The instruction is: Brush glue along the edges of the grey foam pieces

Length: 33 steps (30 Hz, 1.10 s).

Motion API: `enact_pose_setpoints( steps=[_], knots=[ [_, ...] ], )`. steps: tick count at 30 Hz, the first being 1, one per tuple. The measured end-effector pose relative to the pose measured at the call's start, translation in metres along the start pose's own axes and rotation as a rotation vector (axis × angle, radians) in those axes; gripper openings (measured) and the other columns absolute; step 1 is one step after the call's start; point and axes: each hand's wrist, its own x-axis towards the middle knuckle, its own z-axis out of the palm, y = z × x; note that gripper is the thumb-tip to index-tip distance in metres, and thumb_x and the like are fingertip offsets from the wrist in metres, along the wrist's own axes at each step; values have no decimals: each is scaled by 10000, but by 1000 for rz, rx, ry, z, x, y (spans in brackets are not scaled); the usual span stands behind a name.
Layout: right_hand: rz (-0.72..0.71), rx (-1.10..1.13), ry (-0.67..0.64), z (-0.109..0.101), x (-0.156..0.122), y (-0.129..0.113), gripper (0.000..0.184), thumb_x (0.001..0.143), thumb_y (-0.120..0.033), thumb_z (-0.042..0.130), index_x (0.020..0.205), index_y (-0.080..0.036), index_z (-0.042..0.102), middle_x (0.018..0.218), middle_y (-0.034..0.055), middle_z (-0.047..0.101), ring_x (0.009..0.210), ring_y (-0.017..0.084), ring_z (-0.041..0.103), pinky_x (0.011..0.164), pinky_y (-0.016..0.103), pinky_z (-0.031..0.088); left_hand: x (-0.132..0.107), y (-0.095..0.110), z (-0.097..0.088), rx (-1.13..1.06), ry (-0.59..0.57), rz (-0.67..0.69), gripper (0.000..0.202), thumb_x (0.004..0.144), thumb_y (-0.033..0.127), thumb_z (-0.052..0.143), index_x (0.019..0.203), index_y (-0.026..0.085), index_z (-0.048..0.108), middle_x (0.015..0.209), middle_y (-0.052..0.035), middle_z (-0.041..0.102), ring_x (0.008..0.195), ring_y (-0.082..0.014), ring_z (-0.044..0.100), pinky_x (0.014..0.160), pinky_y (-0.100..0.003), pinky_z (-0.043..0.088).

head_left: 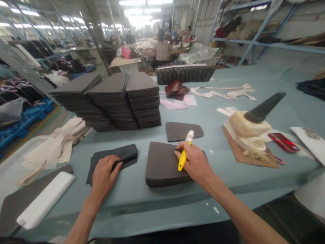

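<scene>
In the head view, the right hand is closed around a yellow-handled brush, bristles pointing far, over the right part of a small pile of dark cut pieces lying near the front edge of the bench. The left hand lies flat and gripping nothing, fingers spread on the near end of a folded piece just left of the pile. A single piece lies just beyond the brush, tall stacks of the same pieces stand far left, and a pale block with a black cone sits to the right. This looks like brush work on the pile's top piece; a clean stroke would want the pile kept from sliding.
</scene>
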Motion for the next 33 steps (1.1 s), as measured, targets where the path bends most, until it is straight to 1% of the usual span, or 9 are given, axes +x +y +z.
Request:
enact_pose_setpoints(
  steps=[7, 11, 14, 17, 21, 24, 27, 29, 33],
  knots=[
    [-128, -202, 61, -5, 0, -5, 84, 1004, -267, 698, 1058, -215, 660, 936, 81, 785, 904, 316, 707, 874, 415, 501, 6, 6, -21, -176, 59, -136, 518, 979, 664, 494, 973, 219, 760, 923, -58, 790, 859, -260, 717, 823, -345, 556],
    [-254, -361, 152, -10, 1, -9, 108, 982, -253, 737, 1046, -211, 661, 1077, 120, 822, 947, 335, 723, 953, 463, 493, 3, 21, -40, -240, 134, -160, 480, 1014, 614, 486, 1015, 215, 754, 858, -18, 744, 793, -219, 673, 739, -301, 519],
    [-334, -396, 225, -15, 3, -8, 110, 977, -238, 738, 1030, -209, 646, 1167, 140, 828, 963, 343, 745, 955, 471, 508, -1, 32, -50, -284, 188, -134, 459, 1035, 594, 491, 1047, 223, 760, 850, -11, 738, 791, -211, 668, 735, -296, 518],
    [-331, -284, 280, -25, 8, -18, 84, 999, -259, 702, 1023, -228, 628, 1162, 122, 836, 947, 330, 774, 881, 438, 540, -6, 43, -53, -327, 247, -70, 429, 1050, 567, 520, 1088, 223, 773, 951, -38, 778, 895, -228, 709, 833, -316, 554],
    [-160, 166, 157, -38, 22, -65, 124, 1015, -367, 662, 1028, -257, 604, 1056, 60, 841, 773, 228, 783, 700, 329, 533, -15, 56, -48, -370, 349, 32, 358, 1067, 476, 554, 1137, 212, 784, 1117, -77, 806, 1041, -238, 730, 967, -343, 562],
    [-152, 360, 47, -38, 40, -116, 182, 971, -414, 682, 974, -260, 587, 993, 39, 820, 792, 212, 770, 734, 316, 524, -20, 64, -43, -396, 399, 103, 296, 1063, 396, 586, 1163, 208, 792, 1129, -81, 809, 1069, -226, 731, 994, -338, 560],
    [-128, 348, -60, -29, 60, -160, 287, 905, -483, 746, 974, -258, 581, 806, -6, 749, 628, 193, 677, 630, 296, 419, -25, 71, -40, -430, 416, 156, 261, 1046, 343, 618, 1194, 233, 803, 1140, -69, 814, 1088, -218, 728, 1011, -335, 560],
    [-102, 283, -100, -22, 72, -181, 337, 864, -493, 791, 990, -261, 581, 726, -31, 700, 625, 202, 661, 620, 288, 356, -27, 73, -39, -460, 419, 166, 257, 1033, 336, 634, 1198, 252, 811, 1146, -61, 817, 1095, -220, 725, 1023, -341, 560],
    [-171, 228, -145, -10, 87, -202, 131, 925, -276, 677, 1007, -264, 575, 759, -29, 694, 687, 203, 669, 637, 287, 298, -31, 72, -38, -544, 413, 81, 266, 1003, 416, 678, 1172, 273, 826, 1153, -63, 815, 1121, -245, 716, 1068, -383, 545]
  ],
)
